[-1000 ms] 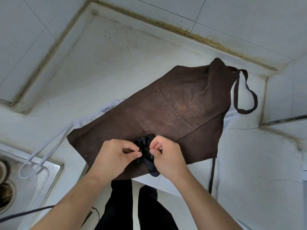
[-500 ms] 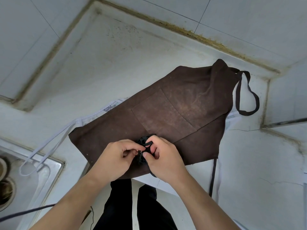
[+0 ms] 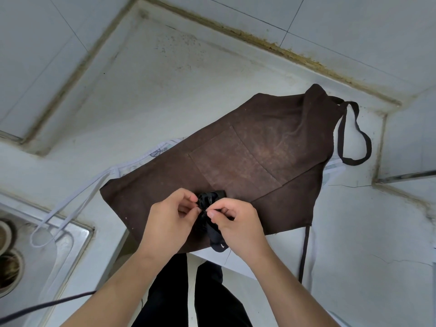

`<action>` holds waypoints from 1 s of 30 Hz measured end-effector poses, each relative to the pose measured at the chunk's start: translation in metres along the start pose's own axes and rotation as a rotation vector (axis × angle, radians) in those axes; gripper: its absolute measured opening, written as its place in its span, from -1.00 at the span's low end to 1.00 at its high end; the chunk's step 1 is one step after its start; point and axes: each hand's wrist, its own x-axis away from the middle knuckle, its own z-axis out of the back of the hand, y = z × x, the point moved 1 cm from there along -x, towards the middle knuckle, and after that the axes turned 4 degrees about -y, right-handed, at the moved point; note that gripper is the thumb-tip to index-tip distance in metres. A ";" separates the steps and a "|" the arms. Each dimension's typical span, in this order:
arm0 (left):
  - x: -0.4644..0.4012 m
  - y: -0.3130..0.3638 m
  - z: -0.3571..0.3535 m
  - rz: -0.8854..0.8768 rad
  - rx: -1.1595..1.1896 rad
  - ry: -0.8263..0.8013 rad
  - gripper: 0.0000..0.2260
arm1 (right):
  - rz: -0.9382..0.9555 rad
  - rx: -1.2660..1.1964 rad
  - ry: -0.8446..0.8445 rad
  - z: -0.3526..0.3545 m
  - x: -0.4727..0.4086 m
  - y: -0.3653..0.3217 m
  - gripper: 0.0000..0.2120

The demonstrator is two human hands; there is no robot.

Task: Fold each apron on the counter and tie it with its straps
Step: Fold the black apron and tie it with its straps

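Your left hand (image 3: 168, 220) and right hand (image 3: 236, 223) are both pinching the black strap bundle (image 3: 207, 201) over the brown apron (image 3: 247, 161) lying spread on the counter (image 3: 165, 79) — soft, light, limp fabric, so you're gripping near the knot.

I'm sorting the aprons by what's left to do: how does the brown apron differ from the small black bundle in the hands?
The brown apron lies spread flat on the counter; the black bundle is bunched small and compact. The brown apron's neck loop lies loose and untied, whereas the bundle's strap is being pinched by the left hand and right hand. No hand holds the brown apron. Both are dark fabric.
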 end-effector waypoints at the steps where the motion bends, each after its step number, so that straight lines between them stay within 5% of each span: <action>1: 0.000 0.001 -0.001 0.025 0.015 0.020 -0.81 | -0.004 -0.011 -0.009 0.000 0.000 0.000 -0.84; 11: 0.005 0.003 -0.007 0.138 0.380 -0.070 -0.87 | -0.177 -0.144 0.011 0.000 -0.005 0.001 -0.88; 30: 0.002 -0.001 -0.012 0.117 0.465 -0.175 -0.87 | -0.224 -0.252 -0.024 0.005 0.001 0.000 -0.84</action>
